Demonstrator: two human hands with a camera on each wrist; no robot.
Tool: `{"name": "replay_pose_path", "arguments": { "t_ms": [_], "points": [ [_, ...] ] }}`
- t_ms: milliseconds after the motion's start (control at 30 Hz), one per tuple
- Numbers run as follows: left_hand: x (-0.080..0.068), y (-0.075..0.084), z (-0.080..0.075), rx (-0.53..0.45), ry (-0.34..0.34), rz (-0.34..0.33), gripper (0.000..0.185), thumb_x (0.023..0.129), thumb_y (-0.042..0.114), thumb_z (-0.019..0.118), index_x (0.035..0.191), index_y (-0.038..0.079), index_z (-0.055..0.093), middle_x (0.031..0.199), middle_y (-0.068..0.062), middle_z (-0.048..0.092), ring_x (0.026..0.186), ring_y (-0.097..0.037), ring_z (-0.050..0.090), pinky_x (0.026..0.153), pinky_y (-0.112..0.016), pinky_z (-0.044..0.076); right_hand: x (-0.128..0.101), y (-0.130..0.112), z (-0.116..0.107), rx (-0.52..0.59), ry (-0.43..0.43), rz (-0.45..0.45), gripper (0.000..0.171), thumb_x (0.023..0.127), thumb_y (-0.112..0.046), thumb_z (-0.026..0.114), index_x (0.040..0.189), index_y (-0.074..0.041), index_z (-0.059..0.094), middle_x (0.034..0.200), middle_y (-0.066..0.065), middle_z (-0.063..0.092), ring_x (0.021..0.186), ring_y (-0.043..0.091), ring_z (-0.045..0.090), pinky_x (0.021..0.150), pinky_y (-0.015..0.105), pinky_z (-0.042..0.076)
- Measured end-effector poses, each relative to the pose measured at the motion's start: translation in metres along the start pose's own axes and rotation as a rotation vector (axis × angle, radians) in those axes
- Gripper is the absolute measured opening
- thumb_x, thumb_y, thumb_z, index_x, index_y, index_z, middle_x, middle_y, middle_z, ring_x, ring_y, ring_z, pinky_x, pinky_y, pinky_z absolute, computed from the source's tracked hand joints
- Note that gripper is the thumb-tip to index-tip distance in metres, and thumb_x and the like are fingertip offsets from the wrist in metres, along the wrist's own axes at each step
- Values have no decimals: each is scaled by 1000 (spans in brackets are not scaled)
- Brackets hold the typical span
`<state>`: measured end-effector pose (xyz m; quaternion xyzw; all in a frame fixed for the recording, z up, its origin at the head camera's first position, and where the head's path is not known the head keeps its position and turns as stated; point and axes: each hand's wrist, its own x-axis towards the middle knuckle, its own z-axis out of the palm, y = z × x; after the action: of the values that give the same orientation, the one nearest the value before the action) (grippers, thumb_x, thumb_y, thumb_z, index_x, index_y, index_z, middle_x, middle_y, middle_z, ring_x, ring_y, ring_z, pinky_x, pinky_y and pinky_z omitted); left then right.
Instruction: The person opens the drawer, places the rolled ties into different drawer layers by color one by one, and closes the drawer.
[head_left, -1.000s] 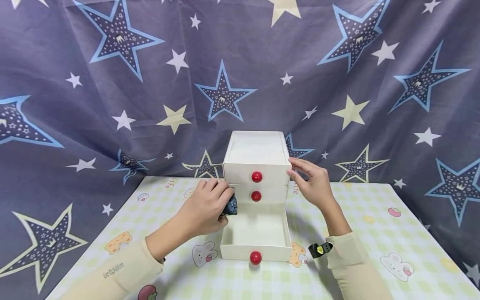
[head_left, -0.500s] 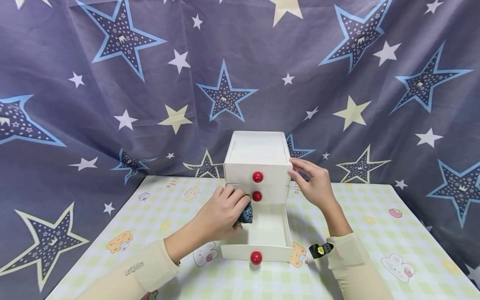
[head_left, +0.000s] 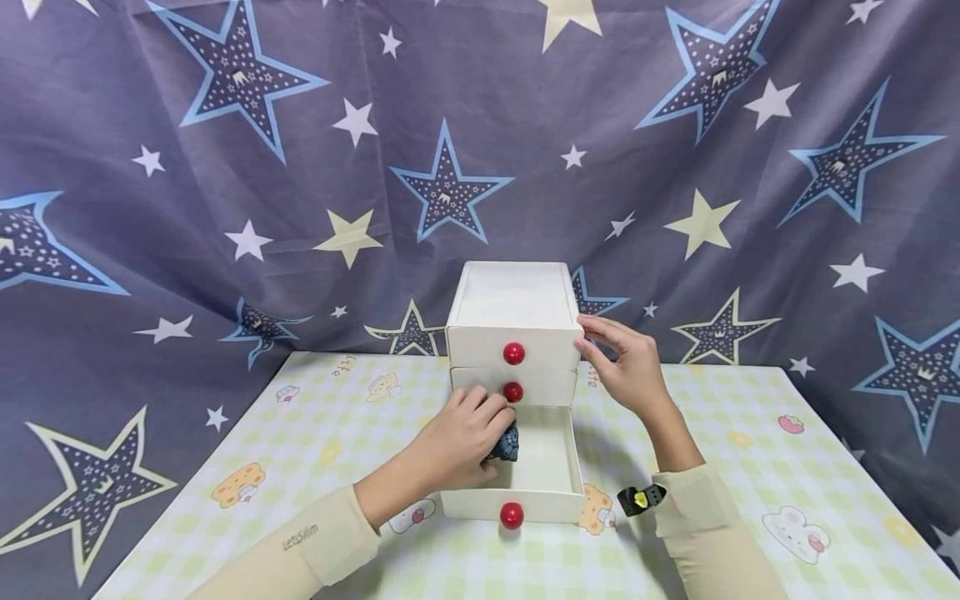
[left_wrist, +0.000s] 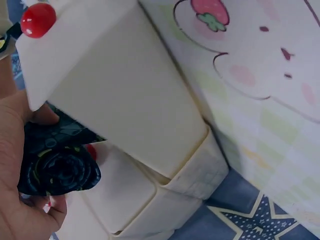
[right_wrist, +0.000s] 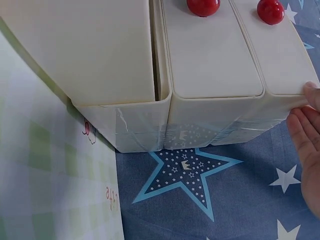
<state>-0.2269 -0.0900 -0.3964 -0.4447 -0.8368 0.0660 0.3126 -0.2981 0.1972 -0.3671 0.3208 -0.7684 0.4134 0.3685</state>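
Note:
A white drawer cabinet [head_left: 517, 296] with red ball knobs stands on the table, its bottom drawer [head_left: 551, 467] pulled out. My left hand [head_left: 465, 437] reaches over that drawer's left side and grips a rolled dark blue patterned cloth [head_left: 506, 443]. The left wrist view shows the spiral end of the rolled cloth [left_wrist: 65, 170] between thumb and fingers, beside the drawer front. My right hand [head_left: 626, 367] rests against the cabinet's upper right corner, fingers fairly straight. In the right wrist view its thumb [right_wrist: 312, 95] touches the front edge and the fingers lie along the side.
The two upper drawers are closed, with red knobs [head_left: 513, 353] at their fronts. A green-and-white checked cloth with cartoon prints covers the table [head_left: 750, 450]. A star-patterned curtain [head_left: 300, 208] hangs close behind the cabinet. A black band [head_left: 641, 500] sits by my right cuff.
My left hand has moved right and down with the rolled cloth, from beside the cabinet to over the bottom drawer. The right hand stays at the cabinet's corner.

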Motion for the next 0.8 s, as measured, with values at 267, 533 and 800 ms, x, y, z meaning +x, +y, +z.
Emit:
{"name": "replay_pose_path", "arguments": {
  "t_ms": [267,533,800],
  "points": [
    [-2,-3,10,-22,-101,26,64,67,33,84,123,13,61,116,1,57,101,-22,49,74,-32,43,0,2,0,7,5,-14,36,89,-1,78,125,0,72,125,15,71,101,29,74,94,12,53],
    [3,-1,16,-12,-192,74,61,73,36,86,125,14,62,119,0,57,105,-22,50,79,-33,48,0,2,-1,4,7,-14,37,89,0,78,125,0,72,125,15,71,101,28,74,94,13,54],
    [9,1,27,-3,-255,91,55,82,42,82,126,14,64,117,0,59,106,-22,52,85,-34,53,0,3,0,3,4,-9,36,89,-1,78,125,0,72,125,15,71,102,29,73,94,12,53]
  ]
}}
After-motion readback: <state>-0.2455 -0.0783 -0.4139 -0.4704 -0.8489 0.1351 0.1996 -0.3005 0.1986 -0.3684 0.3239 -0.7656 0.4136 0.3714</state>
